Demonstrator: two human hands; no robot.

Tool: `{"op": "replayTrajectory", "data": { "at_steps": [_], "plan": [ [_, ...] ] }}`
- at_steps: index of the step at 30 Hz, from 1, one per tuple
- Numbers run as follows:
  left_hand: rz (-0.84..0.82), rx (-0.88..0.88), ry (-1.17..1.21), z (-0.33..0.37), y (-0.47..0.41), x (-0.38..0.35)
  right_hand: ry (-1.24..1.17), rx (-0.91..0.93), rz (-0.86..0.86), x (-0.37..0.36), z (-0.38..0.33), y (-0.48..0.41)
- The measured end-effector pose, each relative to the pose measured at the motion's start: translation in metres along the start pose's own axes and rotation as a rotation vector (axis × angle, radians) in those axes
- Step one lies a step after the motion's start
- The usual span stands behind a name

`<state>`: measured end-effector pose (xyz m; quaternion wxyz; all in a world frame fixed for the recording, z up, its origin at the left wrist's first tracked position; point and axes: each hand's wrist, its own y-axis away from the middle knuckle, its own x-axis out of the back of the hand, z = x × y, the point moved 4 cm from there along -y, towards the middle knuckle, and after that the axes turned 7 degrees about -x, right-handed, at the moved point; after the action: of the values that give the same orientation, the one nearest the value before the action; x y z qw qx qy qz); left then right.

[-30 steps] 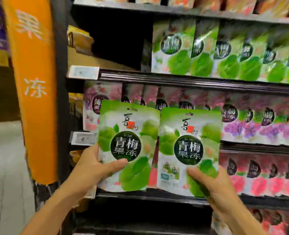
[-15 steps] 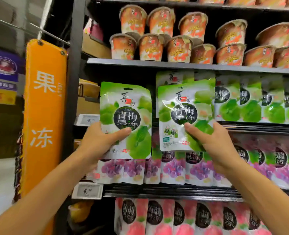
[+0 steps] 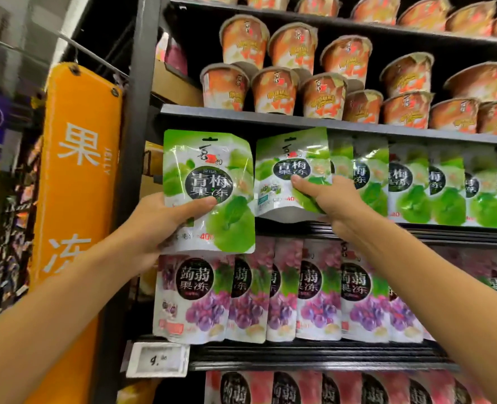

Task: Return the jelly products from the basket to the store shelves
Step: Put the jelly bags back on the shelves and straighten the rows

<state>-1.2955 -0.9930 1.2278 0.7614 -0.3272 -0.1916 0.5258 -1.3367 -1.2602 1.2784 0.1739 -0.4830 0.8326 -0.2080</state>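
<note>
Two glossy green pouches, one clamped in left grip, other in right grip.

My left grip holds a green jelly pouch upright near the left end of the shelf, thumb across its front. My right grip pinches a second green pouch, tilted, just left of the green row standing there.

Bright even store light, glare on glossy pouches, wide-angle bending at edges, slightly soft
</note>
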Motion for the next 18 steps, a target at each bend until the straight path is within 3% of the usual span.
{"op": "replayTrajectory", "data": {
  "at_steps": [11,18],
  "plan": [
    [-0.020,-0.008,-0.013,0.000,-0.010,0.005,-0.012,-0.124,0.010,-0.030,0.003,-0.007],
    [-0.015,-0.012,0.008,-0.005,-0.008,0.004,-0.026,-0.064,0.023,-0.031,0.000,-0.008]
  ]
}}
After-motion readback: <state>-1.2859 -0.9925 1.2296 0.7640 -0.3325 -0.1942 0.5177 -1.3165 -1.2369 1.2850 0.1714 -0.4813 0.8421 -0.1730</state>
